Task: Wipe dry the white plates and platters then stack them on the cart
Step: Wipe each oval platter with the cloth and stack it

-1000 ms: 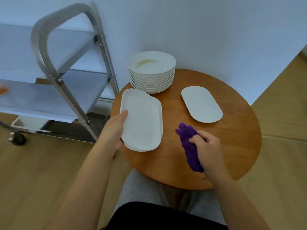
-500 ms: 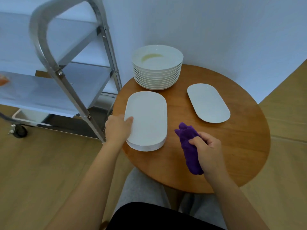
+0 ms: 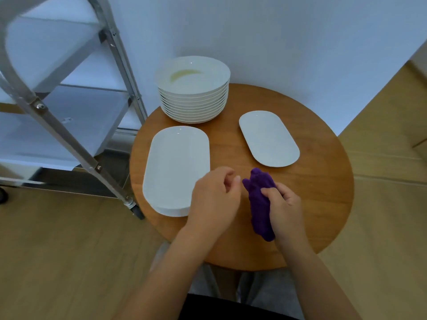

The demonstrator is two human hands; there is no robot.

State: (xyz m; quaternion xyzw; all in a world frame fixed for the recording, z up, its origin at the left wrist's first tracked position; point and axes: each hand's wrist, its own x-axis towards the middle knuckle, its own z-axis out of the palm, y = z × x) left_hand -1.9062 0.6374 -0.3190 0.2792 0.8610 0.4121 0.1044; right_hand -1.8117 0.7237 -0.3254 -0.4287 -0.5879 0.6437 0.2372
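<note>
Inspecting the round worktop (image 3: pixel 323 204), we find our right hand (image 3: pixel 285 207) with its grip closed on the purple cloth (image 3: pixel 260 199). Our left hand (image 3: pixel 213 199) hovers just beside it — fingers loosely curled, holding nothing. Platter stack (image 3: pixel 175 162) at left, single platter (image 3: pixel 269 138) at right, plates (image 3: pixel 193 88) behind; cart (image 3: pixel 69 125) stands alongside.

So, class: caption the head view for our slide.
Right hand grips purple cloth; left hand is empty beside stacked platters on round table.
</note>
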